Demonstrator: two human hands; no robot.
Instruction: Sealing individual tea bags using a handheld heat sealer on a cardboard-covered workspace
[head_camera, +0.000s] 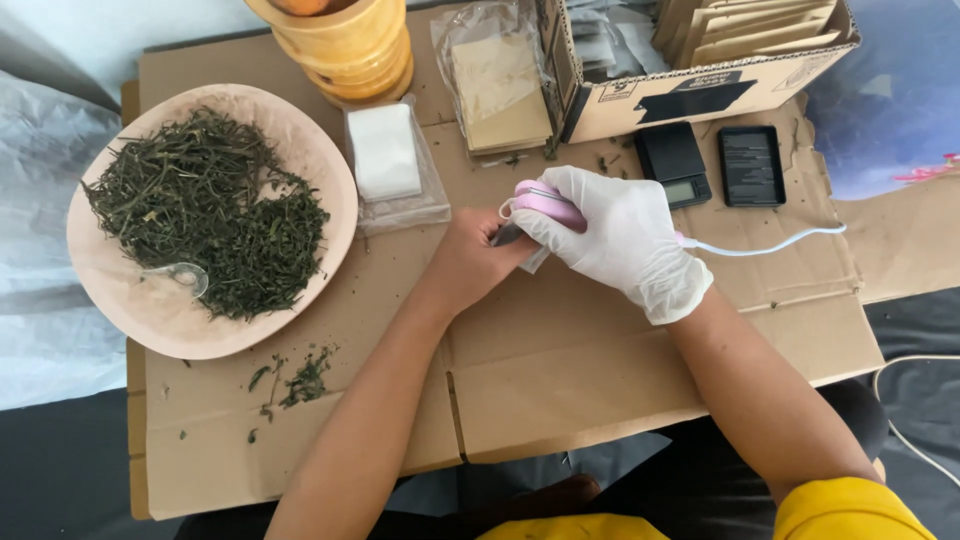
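Note:
My right hand (615, 235), in a white glove, grips a small pink corded sealer (548, 203) over the cardboard sheet (560, 360). The sealer's white cord (770, 243) trails off to the right. My bare left hand (472, 258) is closed on a small translucent bag (530, 258), only partly visible, right at the sealer's tip. Both hands meet near the middle of the cardboard.
A wide wooden bowl (130, 300) of dried green leaves (210, 210) with a clear spoon (180, 275) sits at left. Behind are white filter bags (385, 152), brown pouches (500, 95), a wooden container (345, 45), a cardboard box (700, 90), and two small black scales (675, 162) (751, 165). Leaf crumbs (295, 382) lie on the cardboard.

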